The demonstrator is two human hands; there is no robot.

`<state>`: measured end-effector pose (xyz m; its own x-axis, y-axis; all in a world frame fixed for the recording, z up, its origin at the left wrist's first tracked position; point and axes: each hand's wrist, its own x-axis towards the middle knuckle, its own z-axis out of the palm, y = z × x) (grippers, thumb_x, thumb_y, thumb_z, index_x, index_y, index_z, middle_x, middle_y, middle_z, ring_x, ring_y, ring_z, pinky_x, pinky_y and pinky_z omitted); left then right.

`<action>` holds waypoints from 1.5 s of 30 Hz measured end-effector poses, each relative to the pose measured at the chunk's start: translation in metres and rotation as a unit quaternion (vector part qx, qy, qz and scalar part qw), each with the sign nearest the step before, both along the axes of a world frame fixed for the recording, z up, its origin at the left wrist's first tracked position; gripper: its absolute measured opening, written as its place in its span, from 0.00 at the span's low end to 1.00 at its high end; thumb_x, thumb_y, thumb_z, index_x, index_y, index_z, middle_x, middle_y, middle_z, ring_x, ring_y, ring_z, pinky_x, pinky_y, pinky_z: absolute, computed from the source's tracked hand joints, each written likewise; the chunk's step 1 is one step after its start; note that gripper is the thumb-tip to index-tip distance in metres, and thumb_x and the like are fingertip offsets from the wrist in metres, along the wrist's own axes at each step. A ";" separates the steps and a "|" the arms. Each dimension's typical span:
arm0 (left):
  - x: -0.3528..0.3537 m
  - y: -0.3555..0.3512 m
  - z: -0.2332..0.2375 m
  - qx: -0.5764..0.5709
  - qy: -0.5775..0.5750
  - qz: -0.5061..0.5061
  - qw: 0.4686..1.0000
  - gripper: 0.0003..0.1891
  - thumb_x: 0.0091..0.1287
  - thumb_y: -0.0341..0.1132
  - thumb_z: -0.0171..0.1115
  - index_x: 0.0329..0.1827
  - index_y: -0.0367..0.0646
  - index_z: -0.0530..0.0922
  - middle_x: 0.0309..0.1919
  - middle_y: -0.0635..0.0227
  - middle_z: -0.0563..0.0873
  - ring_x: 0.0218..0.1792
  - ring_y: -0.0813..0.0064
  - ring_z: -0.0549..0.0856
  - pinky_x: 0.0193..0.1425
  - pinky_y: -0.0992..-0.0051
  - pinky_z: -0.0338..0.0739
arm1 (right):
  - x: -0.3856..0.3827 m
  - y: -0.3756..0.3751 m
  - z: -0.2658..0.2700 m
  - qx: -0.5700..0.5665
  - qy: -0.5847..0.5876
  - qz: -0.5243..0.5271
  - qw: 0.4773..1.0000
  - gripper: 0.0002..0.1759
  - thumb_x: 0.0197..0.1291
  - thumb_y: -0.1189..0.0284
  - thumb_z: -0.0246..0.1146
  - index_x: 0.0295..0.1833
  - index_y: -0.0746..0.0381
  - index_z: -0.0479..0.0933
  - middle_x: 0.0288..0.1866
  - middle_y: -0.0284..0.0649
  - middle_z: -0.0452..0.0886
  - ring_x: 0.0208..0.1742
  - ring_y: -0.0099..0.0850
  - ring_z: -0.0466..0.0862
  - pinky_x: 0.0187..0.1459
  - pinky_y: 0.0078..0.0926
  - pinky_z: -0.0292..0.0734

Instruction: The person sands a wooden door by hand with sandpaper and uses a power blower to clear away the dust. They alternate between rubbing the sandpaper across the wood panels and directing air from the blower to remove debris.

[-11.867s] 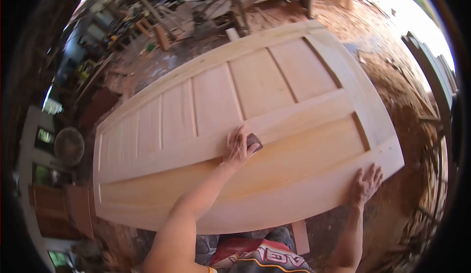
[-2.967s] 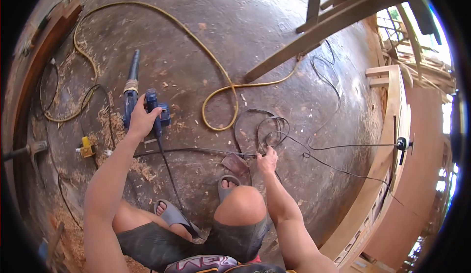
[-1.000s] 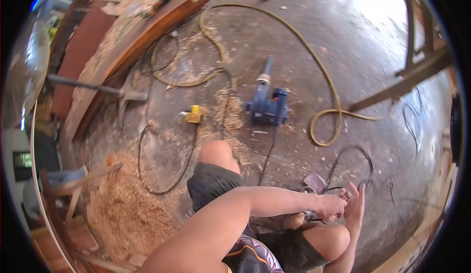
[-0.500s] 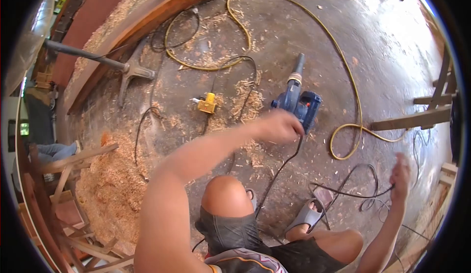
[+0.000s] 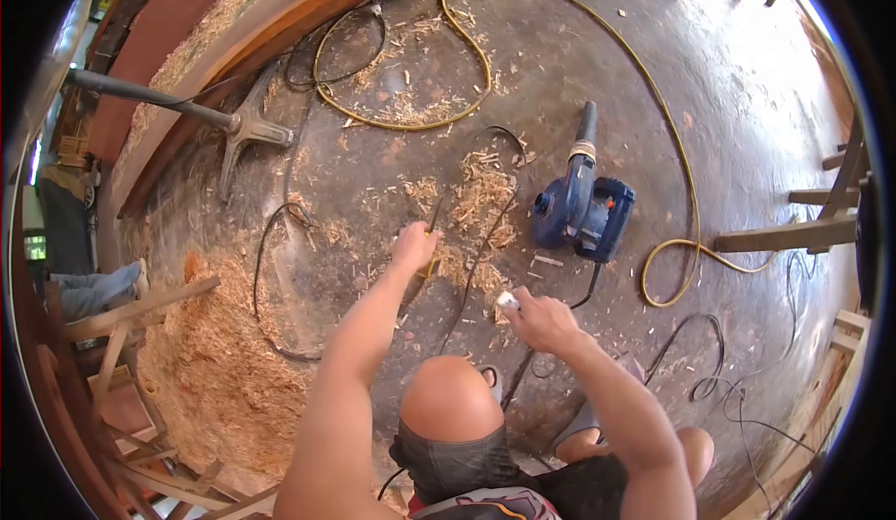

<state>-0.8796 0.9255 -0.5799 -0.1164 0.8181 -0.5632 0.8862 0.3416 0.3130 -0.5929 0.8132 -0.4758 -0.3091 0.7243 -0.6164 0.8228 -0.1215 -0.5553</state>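
Observation:
My left hand point(image 5: 412, 247) is closed around a yellow outlet box point(image 5: 430, 269) low over the shavings-strewn floor, hiding most of it. In my right hand point(image 5: 548, 322) a small white plug point(image 5: 507, 302) is pinched, its tip pointing left toward the box. To the right of both hands lies a blue electric blower point(image 5: 581, 201), its nozzle pointing away from me. A black cord point(image 5: 592, 287) runs from the blower down behind my right hand.
A yellow hose point(image 5: 667, 119) loops across the floor. Wood shavings point(image 5: 229, 357) are heaped at left, near another person's leg point(image 5: 98, 294). A curved wooden beam point(image 5: 280, 25) and metal stand point(image 5: 245, 130) are upper left; wooden legs point(image 5: 789, 236) stand at right.
My left hand moved from the blower's cord leftward to the yellow outlet box and took hold of it. My right hand came in from the far right, now with the white plug.

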 end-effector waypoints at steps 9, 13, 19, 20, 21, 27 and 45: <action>-0.015 -0.069 -0.011 0.044 -0.236 0.071 0.968 0.23 0.69 0.43 0.75 0.59 0.32 0.85 0.42 0.60 0.93 0.41 0.76 0.89 0.46 0.72 0.82 | -0.081 -0.027 -0.057 0.047 0.142 -0.232 0.961 0.18 0.73 0.55 0.62 0.48 0.61 0.82 0.37 0.56 0.88 0.41 0.62 0.86 0.45 0.58 0.81; -0.017 -0.080 -0.004 0.028 -0.284 0.111 0.952 0.21 0.70 0.40 0.75 0.57 0.31 0.86 0.39 0.65 0.93 0.39 0.83 0.86 0.44 0.77 0.80 | -0.081 -0.023 -0.046 0.040 0.118 -0.205 0.971 0.19 0.72 0.54 0.63 0.45 0.60 0.84 0.34 0.57 0.87 0.41 0.61 0.87 0.46 0.57 0.81; -0.001 -0.089 0.009 0.054 -0.273 0.106 0.955 0.21 0.68 0.39 0.75 0.56 0.32 0.86 0.40 0.62 0.93 0.39 0.80 0.88 0.43 0.74 0.82 | -0.079 -0.012 -0.043 0.043 0.079 -0.135 0.987 0.22 0.72 0.54 0.63 0.42 0.64 0.83 0.34 0.59 0.87 0.41 0.60 0.87 0.46 0.57 0.82; 0.001 -0.096 -0.004 0.079 -0.250 0.099 0.960 0.21 0.68 0.39 0.76 0.56 0.32 0.86 0.41 0.62 0.93 0.39 0.79 0.88 0.43 0.74 0.82 | -0.084 -0.012 -0.042 0.046 0.073 -0.135 0.987 0.22 0.71 0.54 0.63 0.41 0.65 0.83 0.34 0.59 0.87 0.41 0.60 0.87 0.46 0.57 0.82; 0.004 -0.098 -0.004 0.103 -0.227 0.090 0.964 0.21 0.68 0.40 0.76 0.56 0.32 0.86 0.41 0.62 0.93 0.39 0.79 0.89 0.44 0.73 0.83 | -0.087 -0.012 -0.042 0.050 0.067 -0.136 0.987 0.22 0.71 0.54 0.63 0.41 0.65 0.83 0.34 0.59 0.86 0.41 0.60 0.87 0.46 0.56 0.82; 0.000 -0.095 0.026 0.068 -0.137 0.052 0.987 0.26 0.62 0.46 0.79 0.56 0.35 0.87 0.46 0.45 0.91 0.48 0.51 0.92 0.53 0.61 0.84 | -0.084 -0.011 -0.032 -0.051 0.072 -0.111 0.990 0.19 0.68 0.58 0.67 0.48 0.64 0.85 0.46 0.58 0.87 0.53 0.58 0.86 0.56 0.53 0.80; -0.027 -0.043 0.039 0.179 0.127 -0.395 0.892 0.09 0.68 0.37 0.64 0.48 0.47 0.81 0.46 0.64 0.87 0.54 0.63 0.85 0.60 0.60 0.75 | 0.155 0.111 0.074 0.011 0.161 -0.380 0.911 0.14 0.63 0.62 0.70 0.39 0.63 0.79 0.27 0.35 0.79 0.25 0.26 0.81 0.29 0.28 0.75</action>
<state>-0.9066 0.8824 -0.5413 0.4885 0.8238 -0.2875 0.8645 -0.5016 0.0318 -0.4381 0.9242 -0.4017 0.1248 0.8157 -0.5649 0.2997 -0.5738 -0.7622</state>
